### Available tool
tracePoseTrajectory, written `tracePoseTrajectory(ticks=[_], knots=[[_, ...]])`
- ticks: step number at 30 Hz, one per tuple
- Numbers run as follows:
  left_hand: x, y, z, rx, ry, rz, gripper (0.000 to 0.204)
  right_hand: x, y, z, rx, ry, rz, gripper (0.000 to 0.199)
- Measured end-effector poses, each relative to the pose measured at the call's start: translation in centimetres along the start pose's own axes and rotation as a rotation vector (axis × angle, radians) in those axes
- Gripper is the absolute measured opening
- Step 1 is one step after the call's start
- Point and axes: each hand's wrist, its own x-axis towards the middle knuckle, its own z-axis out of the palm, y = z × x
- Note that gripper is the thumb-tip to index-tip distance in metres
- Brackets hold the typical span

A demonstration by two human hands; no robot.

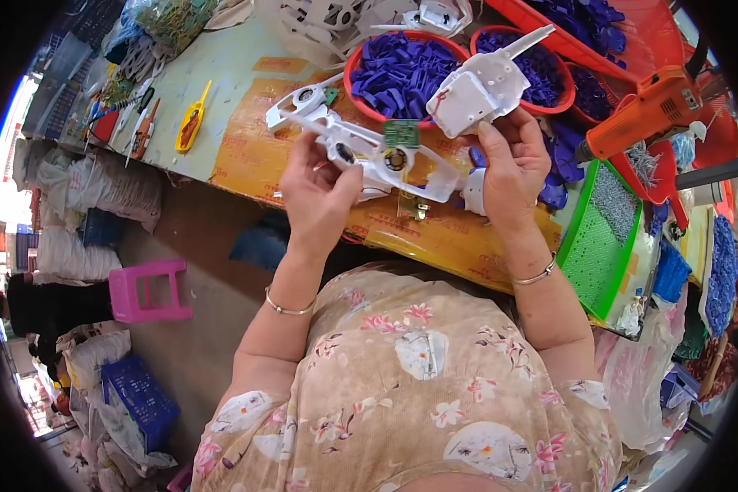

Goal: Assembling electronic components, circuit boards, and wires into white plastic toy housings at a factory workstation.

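So the left hand [324,193] has fingers curled round a white frame [377,170] (green circuit board [401,133] there too), right hand [514,174] pinches a white shell [477,92].

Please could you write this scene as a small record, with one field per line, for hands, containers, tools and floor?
Left hand: holds white plastic frame; green circuit board at its far edge
Right hand: holds white plastic shell, narrow arm pointing up and right
Containers: red bowls with blue-purple pieces; green tray with small metallic pieces
Tools: orange power tool, right; yellow tool, left
Floor: pink stool, left
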Motion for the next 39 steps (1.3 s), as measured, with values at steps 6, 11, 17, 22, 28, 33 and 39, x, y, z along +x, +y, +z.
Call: tracePoseTrajectory(ticks=[6, 11, 17, 22, 28, 33, 39], knots=[[-1.5, 0.7, 0.2, 0.527, -0.006, 0.559, 0.058, -0.6, -0.4, 0.4, -0.098, -0.016, -0.023, 0.031], [-1.0, 1.4, -0.1, 0.645, -0.050, 0.801, 0.058, -0.9, -0.7, 0.7, -0.120, -0.024, -0.054, 0.029], [1.0, 0.2, -2.0, 0.561, 0.045, 0.664, 0.057, -0.7, -1.2, 0.7, -0.067, -0.007, -0.183, 0.030], [1.7, 0.9, -2.8, -0.046, 0.143, 0.313, 0.052, -1.0, -2.0, 0.7, -0.098, 0.003, -0.275, 0.027], [1.1, 0.2, -2.3, -0.082, 0.039, 0.264, 0.055, -1.1, -1.9, 0.9, -0.097, -0.046, -0.277, 0.028], [0.3, 0.3, -1.9, -0.244, -0.015, 0.211, 0.059, -1.1, -2.3, 0.6, -0.100, -0.006, -0.303, 0.028], [0.1, 0.2, -0.5, -0.384, -0.085, 0.089, 0.058, -1.7, -3.7, -1.0, 0.272, -0.084, 0.048, 0.030]])
